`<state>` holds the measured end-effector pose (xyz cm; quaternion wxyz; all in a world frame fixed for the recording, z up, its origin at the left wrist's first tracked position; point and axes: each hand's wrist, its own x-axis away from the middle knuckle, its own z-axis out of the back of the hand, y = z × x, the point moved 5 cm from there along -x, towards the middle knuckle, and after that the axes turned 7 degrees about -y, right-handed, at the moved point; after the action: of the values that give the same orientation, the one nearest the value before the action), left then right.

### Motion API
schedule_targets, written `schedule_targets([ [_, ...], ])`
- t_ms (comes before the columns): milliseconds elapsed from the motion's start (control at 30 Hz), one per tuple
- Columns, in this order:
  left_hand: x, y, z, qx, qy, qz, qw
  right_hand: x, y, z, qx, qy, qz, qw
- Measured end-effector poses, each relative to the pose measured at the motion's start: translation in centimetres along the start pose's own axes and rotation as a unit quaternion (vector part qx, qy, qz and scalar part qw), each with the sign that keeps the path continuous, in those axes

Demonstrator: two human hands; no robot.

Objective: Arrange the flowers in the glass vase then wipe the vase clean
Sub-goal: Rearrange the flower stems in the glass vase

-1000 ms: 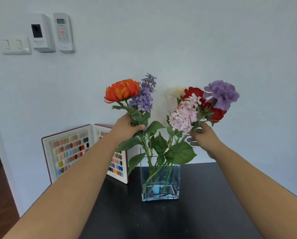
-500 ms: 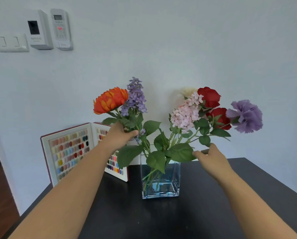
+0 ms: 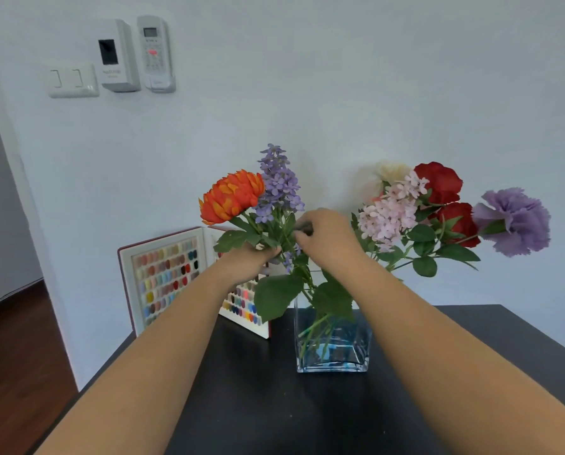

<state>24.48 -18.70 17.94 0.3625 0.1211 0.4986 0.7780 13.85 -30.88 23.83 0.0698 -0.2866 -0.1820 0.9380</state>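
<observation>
Here, two hands, left and right, clasp two stems.

- We have one view only, from a wide-angle camera worn on our head.
- It faces forward and slightly down, across the black tabletop toward the white wall beyond the hands.
- It sits close: both forearms run in from the bottom corners, meeting mid-frame.

Colours I see from here
Orange bloom, lilac spray, pink cluster, red roses, purple carnation, black worktop, multicoloured swatch board.
</observation>
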Motion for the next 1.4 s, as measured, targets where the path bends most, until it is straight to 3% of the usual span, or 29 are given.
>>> schedule_targets([
  [133, 0.6, 0.0, -0.3, 0.032, -0.034, 0.022, 0.999, -2.0, 0.2, -1.7, 0.037, -0.100, -0.051, 0.993],
  [267, 1.0, 0.6, -0.5, 0.029, -0.037, 0.033, 0.998, -1.6, 0.7, -2.1, 0.060, -0.100, -0.061, 0.991],
  [567, 0.6, 1.6, 2.2, 0.049, 0.070, -0.022, 0.996, -3.4, 0.8, 5.7, 0.024, 0.022, -0.038, 0.999],
  [733, 1.2, 2.3, 2.4, 0.018, 0.095, -0.040, 0.994, -4.4, 0.3, 10.0, -0.023, 0.104, -0.035, 0.994],
  [833, 1.5, 2.4, 2.2, 0.066, 0.077, -0.091, 0.991, -5.4, 0.2, 11.4, 0.005, 0.118, -0.045, 0.992],
  [1067, 2.1, 1.7, 3.5, -0.130, 0.124, -0.068, 0.981, -8.7, 0.3, 12.5, 0.080, 0.100, -0.095, 0.987],
  [1167, 3.1, 2.5, 3.5, -0.156, 0.141, -0.074, 0.975, -9.3, -0.2, 11.9, 0.080, 0.094, -0.083, 0.989],
  [1267, 3.3, 2.7, 2.7, -0.166, 0.106, -0.010, 0.980, -9.3, -0.7, 9.5, 0.096, 0.026, -0.061, 0.993],
  [1333, 3.6, 2.5, 1.8, -0.247, 0.046, 0.063, 0.966, -8.9, -0.8, 7.6, 0.130, -0.020, -0.050, 0.990],
  [1400, 3.3, 2.7, 1.4, -0.222, 0.029, 0.057, 0.973, -8.5, -0.2, 6.2, 0.132, -0.043, -0.050, 0.989],
])
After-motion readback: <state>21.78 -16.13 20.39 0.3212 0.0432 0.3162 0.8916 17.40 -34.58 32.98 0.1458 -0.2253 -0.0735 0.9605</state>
